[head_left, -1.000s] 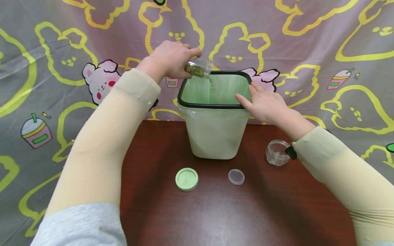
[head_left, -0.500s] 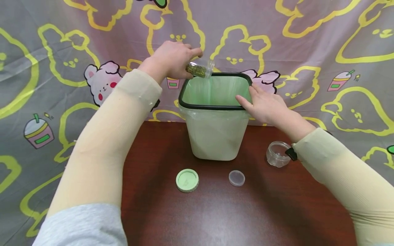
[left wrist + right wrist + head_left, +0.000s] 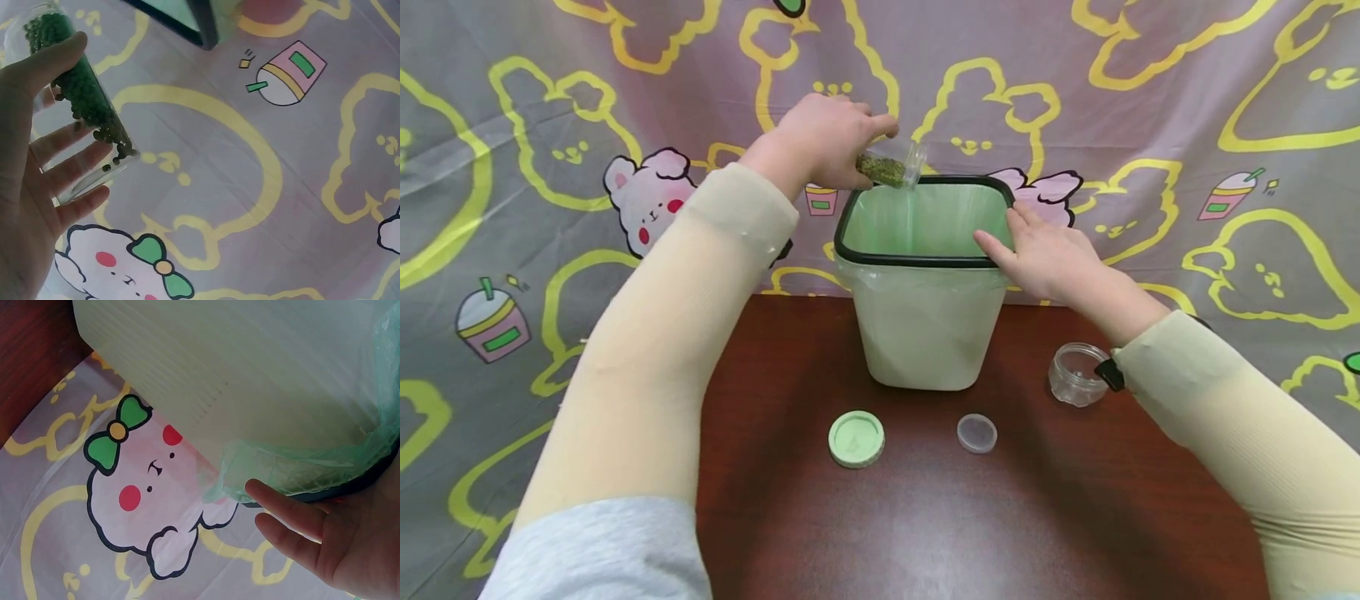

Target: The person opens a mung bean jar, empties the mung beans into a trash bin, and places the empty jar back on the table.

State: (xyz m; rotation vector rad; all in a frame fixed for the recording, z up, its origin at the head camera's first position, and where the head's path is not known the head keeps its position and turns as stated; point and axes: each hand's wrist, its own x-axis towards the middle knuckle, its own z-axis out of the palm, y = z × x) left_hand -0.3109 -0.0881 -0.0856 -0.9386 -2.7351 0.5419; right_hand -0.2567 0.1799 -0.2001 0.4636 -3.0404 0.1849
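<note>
My left hand [image 3: 831, 142] grips a clear bottle [image 3: 891, 165] part-filled with small green-brown grains [image 3: 81, 94]. The bottle lies nearly on its side, its uncapped mouth over the back left rim of a pale green trash can [image 3: 925, 325]. In the left wrist view the thumb and fingers wrap around the bottle. My right hand [image 3: 1045, 250] rests on the can's right rim, thumb stretched over the opening. Its visible fingers [image 3: 290, 509] look straight beside the rim in the right wrist view. A translucent green bag [image 3: 281, 469] lines the can and folds over its edge.
On the dark red-brown table [image 3: 910, 517] lie a light green lid [image 3: 856, 439] and a small translucent disc [image 3: 977, 434]. A clear open jar [image 3: 1077, 375] stands by my right wrist. Behind the can hangs a patterned cloth [image 3: 700, 75].
A second ago a few grains were falling from the bottle; none are visible falling now. My left hand has shifted slightly right with the bottle. My right hand keeps its place on the rim.
</note>
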